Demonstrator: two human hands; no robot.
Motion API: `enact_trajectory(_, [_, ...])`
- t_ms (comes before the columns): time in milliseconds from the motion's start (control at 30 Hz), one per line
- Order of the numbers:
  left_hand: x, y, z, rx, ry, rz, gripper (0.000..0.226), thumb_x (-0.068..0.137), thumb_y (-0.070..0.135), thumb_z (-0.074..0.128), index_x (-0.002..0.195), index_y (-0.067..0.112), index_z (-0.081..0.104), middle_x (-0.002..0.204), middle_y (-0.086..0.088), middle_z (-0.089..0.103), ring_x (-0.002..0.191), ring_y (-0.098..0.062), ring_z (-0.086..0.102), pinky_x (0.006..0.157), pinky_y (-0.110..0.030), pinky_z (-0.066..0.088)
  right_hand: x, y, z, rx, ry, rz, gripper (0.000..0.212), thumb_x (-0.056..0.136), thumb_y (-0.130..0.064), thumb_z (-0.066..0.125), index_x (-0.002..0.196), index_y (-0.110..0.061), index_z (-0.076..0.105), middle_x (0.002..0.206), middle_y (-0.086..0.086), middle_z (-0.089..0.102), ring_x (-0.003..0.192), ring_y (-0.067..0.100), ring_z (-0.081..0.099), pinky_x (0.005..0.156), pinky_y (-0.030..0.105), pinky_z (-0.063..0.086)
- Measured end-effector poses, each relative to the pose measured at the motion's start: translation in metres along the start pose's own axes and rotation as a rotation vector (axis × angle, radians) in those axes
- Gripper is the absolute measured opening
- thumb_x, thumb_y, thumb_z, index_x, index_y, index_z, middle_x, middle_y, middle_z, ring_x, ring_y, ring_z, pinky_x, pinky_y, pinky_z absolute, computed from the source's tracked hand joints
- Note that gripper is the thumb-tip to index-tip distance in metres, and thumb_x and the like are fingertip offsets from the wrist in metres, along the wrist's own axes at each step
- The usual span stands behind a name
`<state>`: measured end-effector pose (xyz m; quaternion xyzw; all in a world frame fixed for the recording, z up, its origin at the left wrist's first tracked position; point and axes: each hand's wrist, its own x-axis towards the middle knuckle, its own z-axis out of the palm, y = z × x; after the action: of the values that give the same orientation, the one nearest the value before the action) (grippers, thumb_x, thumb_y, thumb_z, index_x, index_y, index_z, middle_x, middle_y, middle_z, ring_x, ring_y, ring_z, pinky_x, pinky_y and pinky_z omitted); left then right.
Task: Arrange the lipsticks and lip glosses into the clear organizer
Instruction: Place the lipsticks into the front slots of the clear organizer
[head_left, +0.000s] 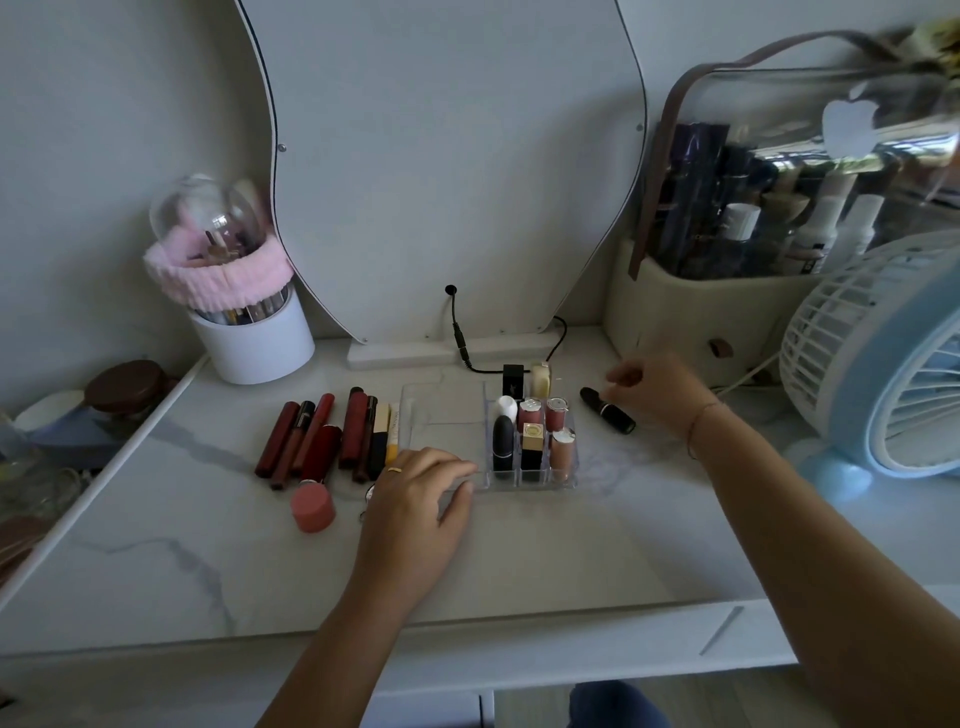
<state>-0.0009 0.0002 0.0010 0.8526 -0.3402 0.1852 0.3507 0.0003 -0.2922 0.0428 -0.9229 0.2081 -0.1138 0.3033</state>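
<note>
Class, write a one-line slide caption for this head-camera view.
Left hand steadies the clear acrylic organizer; right hand reaches a black bullet-shaped lipstick.

Right of the clear organizer (488, 447): fan (883, 364) cut by frame edge, right hand (654, 387) motion-blurred, fingertip contact with black lipstick (608, 410) indeterminate. Organizer's front-left corner hidden under left hand (415, 499).

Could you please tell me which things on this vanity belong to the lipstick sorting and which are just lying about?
Job: clear organizer, black lipstick by the right hand, row of lip glosses, pink-capped tube.

Lying about: fan, brush holder, cosmetics case.
</note>
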Motion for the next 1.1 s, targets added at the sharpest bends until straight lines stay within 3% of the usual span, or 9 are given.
enact_trajectory(167, [0.0, 0.002, -0.001, 0.01, -0.004, -0.001, 0.016, 0.081, 0.008, 0.068, 0.096, 0.013, 0.072, 0.089, 0.003, 0.067, 0.088, -0.016, 0.059, 0.078, -0.034, 0.05, 0.002, -0.002, 0.016, -0.197, -0.069, -0.003, 0.033, 0.077, -0.021, 0.07, 0.107, -0.008, 0.065, 0.104, 0.01, 0.066, 0.088, 0.023, 0.059, 0.076, 0.032, 0.048])
enact_trajectory(333, [0.0, 0.001, -0.001, 0.008, -0.014, -0.009, 0.016, 0.083, 0.01, 0.066, 0.097, 0.013, 0.072, 0.09, 0.004, 0.067, 0.089, -0.016, 0.058, 0.079, -0.034, 0.05, 0.0, -0.013, 0.012, -0.088, -0.026, -0.005, 0.038, 0.082, -0.015, 0.064, 0.119, -0.011, 0.06, 0.108, 0.009, 0.065, 0.091, 0.023, 0.06, 0.08, 0.036, 0.053])
enact_trajectory(467, [0.0, 0.001, -0.001, -0.005, -0.01, -0.007, 0.017, 0.082, 0.008, 0.067, 0.097, 0.013, 0.072, 0.091, 0.004, 0.067, 0.09, -0.015, 0.059, 0.079, -0.033, 0.049, -0.011, -0.046, -0.008, 0.133, 0.186, -0.208, 0.042, 0.083, -0.016, 0.064, 0.123, -0.016, 0.054, 0.097, -0.005, 0.059, 0.082, 0.011, 0.057, 0.066, 0.014, 0.044])
enact_trajectory(667, [0.001, 0.001, -0.001, -0.023, -0.007, -0.012, 0.019, 0.079, 0.003, 0.068, 0.096, 0.01, 0.073, 0.09, 0.001, 0.069, 0.089, -0.018, 0.06, 0.079, -0.037, 0.051, -0.024, -0.109, -0.016, 0.405, 0.157, -0.41, 0.028, 0.083, -0.015, 0.065, 0.111, -0.018, 0.061, 0.089, -0.007, 0.067, 0.077, 0.002, 0.064, 0.07, 0.013, 0.053])
enact_trajectory(867, [0.0, 0.001, -0.001, -0.031, -0.001, -0.019, 0.019, 0.08, 0.005, 0.067, 0.097, 0.012, 0.073, 0.091, 0.002, 0.069, 0.089, -0.018, 0.06, 0.083, -0.033, 0.048, -0.02, -0.118, 0.014, 0.229, -0.006, -0.45, 0.029, 0.081, -0.016, 0.067, 0.11, -0.015, 0.065, 0.096, 0.002, 0.07, 0.084, 0.011, 0.066, 0.084, 0.025, 0.054])
enact_trajectory(1033, [0.0, 0.001, -0.001, -0.031, -0.005, -0.021, 0.018, 0.081, 0.007, 0.065, 0.097, 0.012, 0.073, 0.091, 0.002, 0.069, 0.089, -0.017, 0.06, 0.083, -0.031, 0.047, -0.013, -0.107, 0.021, 0.137, 0.024, -0.453, 0.028, 0.082, -0.017, 0.066, 0.11, -0.019, 0.065, 0.092, -0.006, 0.066, 0.075, -0.001, 0.058, 0.068, 0.006, 0.043])
enact_trajectory(1100, [0.0, 0.0, 0.0, -0.031, -0.005, -0.023, 0.019, 0.08, 0.006, 0.066, 0.096, 0.012, 0.073, 0.09, 0.001, 0.069, 0.089, -0.018, 0.06, 0.083, -0.03, 0.046, -0.012, -0.107, 0.024, 0.079, 0.009, -0.484, 0.027, 0.083, -0.017, 0.065, 0.109, -0.02, 0.065, 0.092, -0.006, 0.068, 0.076, 0.001, 0.059, 0.074, 0.009, 0.045])
